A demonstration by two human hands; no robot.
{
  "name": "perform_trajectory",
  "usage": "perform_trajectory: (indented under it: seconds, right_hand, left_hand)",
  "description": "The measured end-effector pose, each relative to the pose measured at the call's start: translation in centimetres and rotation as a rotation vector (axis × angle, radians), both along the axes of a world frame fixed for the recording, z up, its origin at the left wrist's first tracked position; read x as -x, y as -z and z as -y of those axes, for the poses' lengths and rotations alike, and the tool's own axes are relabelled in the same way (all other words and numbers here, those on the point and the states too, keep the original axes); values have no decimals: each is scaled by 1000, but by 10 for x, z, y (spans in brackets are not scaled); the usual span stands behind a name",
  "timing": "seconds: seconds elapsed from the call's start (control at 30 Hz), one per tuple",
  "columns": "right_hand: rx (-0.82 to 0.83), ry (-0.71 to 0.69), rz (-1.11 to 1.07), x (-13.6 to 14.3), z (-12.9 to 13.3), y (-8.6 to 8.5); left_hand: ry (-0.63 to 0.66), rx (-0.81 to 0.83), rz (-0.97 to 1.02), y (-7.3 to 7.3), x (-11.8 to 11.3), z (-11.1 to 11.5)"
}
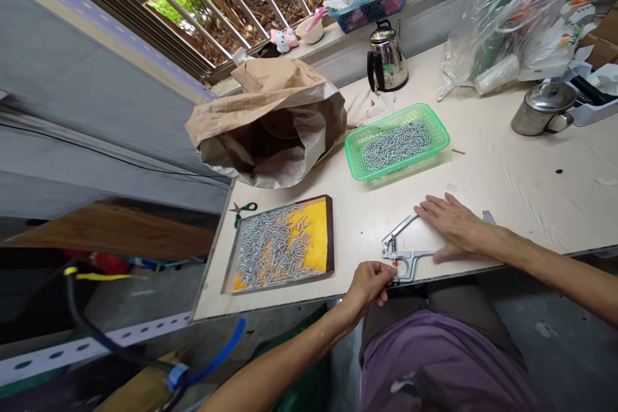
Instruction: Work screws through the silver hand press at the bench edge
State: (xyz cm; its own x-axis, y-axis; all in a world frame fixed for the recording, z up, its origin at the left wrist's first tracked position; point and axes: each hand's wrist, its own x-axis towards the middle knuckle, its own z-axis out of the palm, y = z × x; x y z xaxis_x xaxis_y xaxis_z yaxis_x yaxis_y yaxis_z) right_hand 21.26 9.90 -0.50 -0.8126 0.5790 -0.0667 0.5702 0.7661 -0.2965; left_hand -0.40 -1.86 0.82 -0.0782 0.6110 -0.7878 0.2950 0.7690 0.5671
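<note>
A grey metal hand press with a spring and a long lever lies at the table's front edge. My left hand is closed at the tool's lower left end, its fingertips pinched by the red part; what they hold is too small to make out. My right hand has its fingers stretched out, with the fingertips at the end of the lever and the thumb near the tool's lower handle. Left of the tool, a yellow-bottomed tray holds many small silvery metal pieces. Similar pieces fill part of a green basket behind.
Green-handled scissors lie behind the tray's left corner. An open brown paper sack stands at the back left. Further back are a steel kettle, a lidded metal cup and a clear plastic bag.
</note>
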Motion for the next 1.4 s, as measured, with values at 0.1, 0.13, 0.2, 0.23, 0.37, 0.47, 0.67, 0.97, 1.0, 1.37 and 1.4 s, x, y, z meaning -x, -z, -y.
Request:
perform_trajectory:
  seconds: [0.1, 0.13, 0.2, 0.23, 0.37, 0.47, 0.67, 0.97, 1.0, 1.37, 1.4]
  right_hand:
    - [-19, 3, 1, 3, 3, -9]
    - [-26, 4, 19, 4, 4, -13]
    - [-39, 10, 64, 5, 8, -21]
    - [-42, 12, 85, 5, 9, -25]
    - [-42, 18, 129, 5, 16, -32]
    - [-65, 15, 128, 5, 21, -31]
    - [-114, 44, 48, 3, 32, -19]
    - [-190, 82, 0, -5, 41, -9]
    - [-210, 80, 3, -5, 41, -9]
    - [-214, 84, -129, 1, 41, 1]
    - [-212, 94, -113, 0, 39, 0]
  left_hand:
    - [7, -7, 10, 2, 1, 2]
    - [3, -9, 7, 4, 2, 2]
    - [-12, -9, -9, 6, 2, 2]
    - [-17, -7, -16, 7, 2, 3]
    - [32, -3, -56, 7, 4, 6]
    - [176, -263, -270, 1, 2, 10]
    - [688, -972, -614, -1, -20, -12]
    - [1087, -950, -609, 3, -30, -49]
    - [1102, -948, -613, 2, -30, -50]
    - [1005, -992, -679, 16, -38, -48]
    - [988, -1001, -691, 17, -38, -47]
